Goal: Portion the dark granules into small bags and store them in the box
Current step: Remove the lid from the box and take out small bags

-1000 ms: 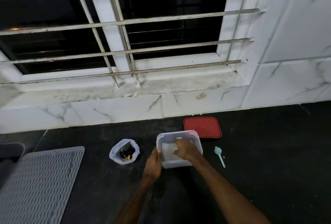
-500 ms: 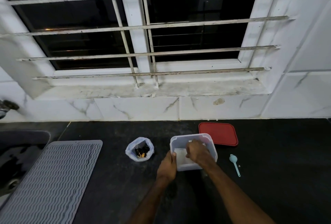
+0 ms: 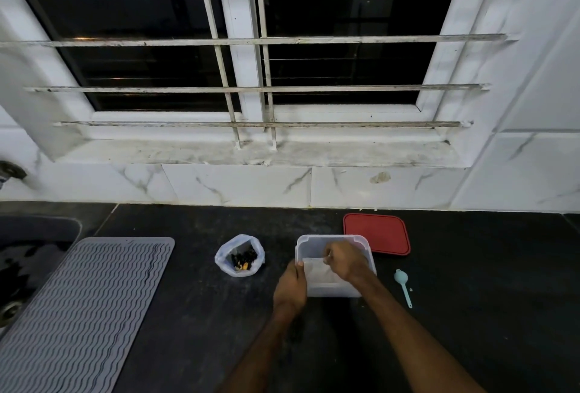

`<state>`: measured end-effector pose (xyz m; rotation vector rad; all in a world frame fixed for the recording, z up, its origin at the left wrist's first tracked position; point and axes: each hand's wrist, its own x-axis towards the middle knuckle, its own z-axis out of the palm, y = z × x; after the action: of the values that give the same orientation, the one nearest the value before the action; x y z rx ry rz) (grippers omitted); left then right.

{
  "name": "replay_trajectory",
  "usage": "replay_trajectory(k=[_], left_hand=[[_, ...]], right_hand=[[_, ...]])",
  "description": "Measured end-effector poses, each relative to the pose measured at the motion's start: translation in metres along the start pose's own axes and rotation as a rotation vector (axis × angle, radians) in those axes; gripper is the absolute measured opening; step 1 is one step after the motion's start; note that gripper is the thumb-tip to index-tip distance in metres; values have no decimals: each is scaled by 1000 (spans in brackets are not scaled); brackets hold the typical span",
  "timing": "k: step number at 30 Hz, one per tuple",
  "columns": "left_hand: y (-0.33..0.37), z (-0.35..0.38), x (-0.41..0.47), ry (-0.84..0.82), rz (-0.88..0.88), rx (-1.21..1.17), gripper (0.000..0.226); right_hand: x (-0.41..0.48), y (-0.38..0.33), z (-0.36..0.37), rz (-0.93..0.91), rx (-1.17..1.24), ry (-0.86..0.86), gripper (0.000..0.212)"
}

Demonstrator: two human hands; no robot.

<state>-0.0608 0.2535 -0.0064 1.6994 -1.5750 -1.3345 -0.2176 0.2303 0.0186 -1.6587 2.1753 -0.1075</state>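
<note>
"So, closest in, what are the hands doing?"

"The left hand [image 3: 290, 286] grips the left wall of the clear box [image 3: 329, 292], thumb hooked at the rim. The right hand [image 3: 343, 259] is down inside it, fingers curled, pinching the top edge of a small pale bag [image 3: 315, 270]."

"Is that bag filled?"

"Cannot tell — it looks flat and white, no dark showing through. If it's lifted by one corner with its mouth unsealed, anything in it could spill into the box."

"And the box itself?"

"Light plastic on a slick black counter [image 3: 470, 314]. If the left hand lets go while the right tugs, I'd expect it to skid or tip."

"What's beside it?"

"A teal scoop [image 3: 403, 286] just right of the box, near the right forearm; a careless sweep could knock it away. Further left, well apart from the hands, sits the open bag of dark granules [image 3: 240, 256] — soft-sided, mouth up, unpropped. A nudge or a clumsy dip of the scoop could topple it and scatter granules over the dark counter, where they'd be hard to see."

"Behind?"

"The red lid [image 3: 376, 234] lies flat just behind the box's right corner. It's off, so the box is open to stray spills until it's pressed on."
</note>
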Motion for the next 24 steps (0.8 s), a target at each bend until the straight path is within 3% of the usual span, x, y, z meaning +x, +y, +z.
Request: replay_trajectory(k=[2,5,7,9,10,13,17,24], left_hand=[[1,1,-1,52,-3,-13,44],[10,-4,-8,293,42,-24,50],[24,-12,-13,394,128,-34,33],[41,-18,-15,355,183,-91,13],[51,-20,-16,310,192,-127,19],[68,-22,-7,212,226,-222,34],[71,-29,9,191,246,-249,33],[73,-48,20,148,197,-351,30]], right_hand=[[-2,2,-5,-5,82,93,15],[-14,6,-19,-28,313,316,8],[-27,1,-28,-40,487,469,6],[-38,-11,-32,-101,623,568,6],[-41,-18,-33,-143,656,589,7],[-42,-36,-31,-230,651,594,8],[-38,-48,-28,-275,657,543,9],[-24,-51,-51,-271,846,235,13]])
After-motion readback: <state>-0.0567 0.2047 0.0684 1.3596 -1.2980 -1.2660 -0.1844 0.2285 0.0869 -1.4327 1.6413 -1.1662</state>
